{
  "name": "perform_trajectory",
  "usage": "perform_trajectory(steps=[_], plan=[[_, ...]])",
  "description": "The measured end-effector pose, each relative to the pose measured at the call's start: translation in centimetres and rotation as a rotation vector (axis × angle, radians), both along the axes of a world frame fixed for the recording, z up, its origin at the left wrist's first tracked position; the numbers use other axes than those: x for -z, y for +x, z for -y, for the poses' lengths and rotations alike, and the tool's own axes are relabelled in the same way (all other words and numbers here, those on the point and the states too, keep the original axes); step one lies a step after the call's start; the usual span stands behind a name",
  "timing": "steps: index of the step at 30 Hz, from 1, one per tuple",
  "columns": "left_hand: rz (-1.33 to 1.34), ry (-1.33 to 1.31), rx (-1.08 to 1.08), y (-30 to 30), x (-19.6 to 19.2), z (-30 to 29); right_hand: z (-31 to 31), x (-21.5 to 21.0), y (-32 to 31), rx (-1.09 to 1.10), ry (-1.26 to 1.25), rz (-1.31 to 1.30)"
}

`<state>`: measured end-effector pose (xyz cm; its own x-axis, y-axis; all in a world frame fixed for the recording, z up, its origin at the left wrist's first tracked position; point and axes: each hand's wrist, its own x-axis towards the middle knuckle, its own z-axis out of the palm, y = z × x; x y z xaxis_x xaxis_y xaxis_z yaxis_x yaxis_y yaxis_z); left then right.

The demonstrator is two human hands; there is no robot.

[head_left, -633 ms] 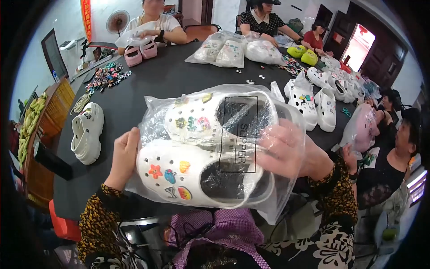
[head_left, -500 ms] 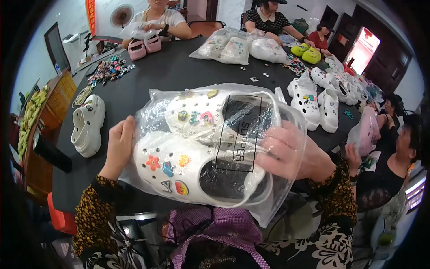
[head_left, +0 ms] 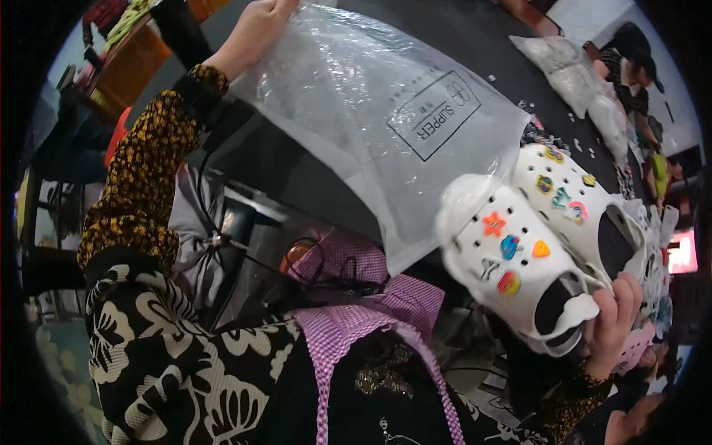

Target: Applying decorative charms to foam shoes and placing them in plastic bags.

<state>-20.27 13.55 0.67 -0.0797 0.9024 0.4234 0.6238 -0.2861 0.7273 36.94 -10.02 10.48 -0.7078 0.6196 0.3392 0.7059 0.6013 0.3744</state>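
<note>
A frosted clear plastic bag (head_left: 348, 126) with a printed black box hangs stretched from my left hand (head_left: 259, 33), which grips its far corner. My right hand (head_left: 614, 315) is closed on the heel ends of two white clogs held side by side. The nearer clog (head_left: 545, 271) bears a red star, a blue charm and other charms; colourful charms also dot the farther clog (head_left: 535, 176). Both clogs show uncovered, toes toward the bag's edge. Whether a toe tip is still under the film, I cannot tell.
Below the bag lies the dark table (head_left: 304, 159). Filled clear bags (head_left: 567, 70) lie at its far right, near a seated person (head_left: 630, 70). A purple checked apron (head_left: 348, 334) covers my lap. A black cylinder (head_left: 180, 33) stands at the upper left.
The clogs have come out of the bag, moving right in my right hand. My left hand has gone up and away with the bag. The whole view has tilted.
</note>
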Motion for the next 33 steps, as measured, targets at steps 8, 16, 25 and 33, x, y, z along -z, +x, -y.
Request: perform_trajectory(steps=[8, 16, 25, 33], plan=[[0.251, 0.094, -0.09, 3.2, -1.8, 0.1, -1.2, 0.2, 0.9, 0.018, 0.139, 0.036], [0.299, 0.359, -0.077, 1.8, -4.2, -3.1, -2.9, -0.4, 2.5, 0.182, 0.223, -0.196], [-0.595, 0.234, -0.156, 1.4, -1.2, -0.2, -7.6, 3.8, -7.5, 0.215, -0.23, -0.498], [-0.769, 0.469, -0.13, 10.0, -4.7, 6.1, -8.2, 3.1, -7.0, 0.236, -0.234, -0.545]])
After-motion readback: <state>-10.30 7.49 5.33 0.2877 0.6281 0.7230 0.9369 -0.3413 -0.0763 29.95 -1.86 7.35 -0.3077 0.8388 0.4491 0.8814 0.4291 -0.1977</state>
